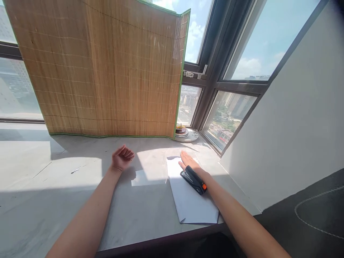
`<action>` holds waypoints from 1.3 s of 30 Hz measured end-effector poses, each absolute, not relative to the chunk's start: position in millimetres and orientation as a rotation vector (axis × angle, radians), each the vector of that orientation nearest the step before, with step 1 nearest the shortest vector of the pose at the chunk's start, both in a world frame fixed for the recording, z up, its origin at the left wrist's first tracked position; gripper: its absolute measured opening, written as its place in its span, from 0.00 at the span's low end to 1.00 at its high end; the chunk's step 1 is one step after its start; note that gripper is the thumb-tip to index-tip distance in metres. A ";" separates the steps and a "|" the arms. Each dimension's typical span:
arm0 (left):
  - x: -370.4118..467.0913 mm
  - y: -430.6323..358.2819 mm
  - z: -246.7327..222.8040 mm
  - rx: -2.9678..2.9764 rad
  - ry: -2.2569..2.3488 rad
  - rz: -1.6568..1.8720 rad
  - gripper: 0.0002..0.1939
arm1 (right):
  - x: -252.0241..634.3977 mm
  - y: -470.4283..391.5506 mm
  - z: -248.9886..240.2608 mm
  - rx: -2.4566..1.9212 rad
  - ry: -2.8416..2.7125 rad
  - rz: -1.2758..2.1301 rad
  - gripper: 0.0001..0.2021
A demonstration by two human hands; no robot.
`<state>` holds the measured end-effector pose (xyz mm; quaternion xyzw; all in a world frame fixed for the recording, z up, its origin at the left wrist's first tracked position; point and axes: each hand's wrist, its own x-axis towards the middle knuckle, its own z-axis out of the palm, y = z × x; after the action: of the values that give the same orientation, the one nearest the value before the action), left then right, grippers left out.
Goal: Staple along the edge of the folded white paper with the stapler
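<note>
My left hand is held over the pale stone ledge, its fingers curled loosely in towards the palm. Nothing shows inside it. On the right, my right hand lies stretched out, fingers straight, over the far part of a stack of white paper. A black stapler with an orange tip rests on the same paper, right against the inner side of that hand and wrist. One near corner of the paper is folded over.
A bamboo mat with green edging stands upright against the window behind the ledge. Several stacked plates sit by its right lower corner. A white wall slopes along the right. The ledge's dark front edge runs below my arms.
</note>
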<state>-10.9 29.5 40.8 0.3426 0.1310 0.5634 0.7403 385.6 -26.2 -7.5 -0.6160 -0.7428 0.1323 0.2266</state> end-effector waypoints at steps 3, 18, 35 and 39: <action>-24.5 32.9 43.8 0.687 0.225 1.353 0.32 | 348.9 -16.2 -17.0 -1.679 -1.979 0.413 0.29; -86.6 9.8 86.2 0.722 0.057 1.701 0.31 | 100.8 2.7 2.6 -1.500 -2.323 0.360 0.32; -65.7 5.5 14.3 1.381 1.548 1.347 0.23 | 145.2 -79.4 57.8 -1.293 -1.926 0.535 0.14; -66.6 5.3 13.6 1.327 1.487 1.366 0.23 | 159.9 -111.8 44.8 -1.229 -2.155 0.590 0.17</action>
<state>-66.6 5.3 13.6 0.5135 0.5753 0.5286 0.3549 159.9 -111.8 44.8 -0.4610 -0.8085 0.2212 0.2915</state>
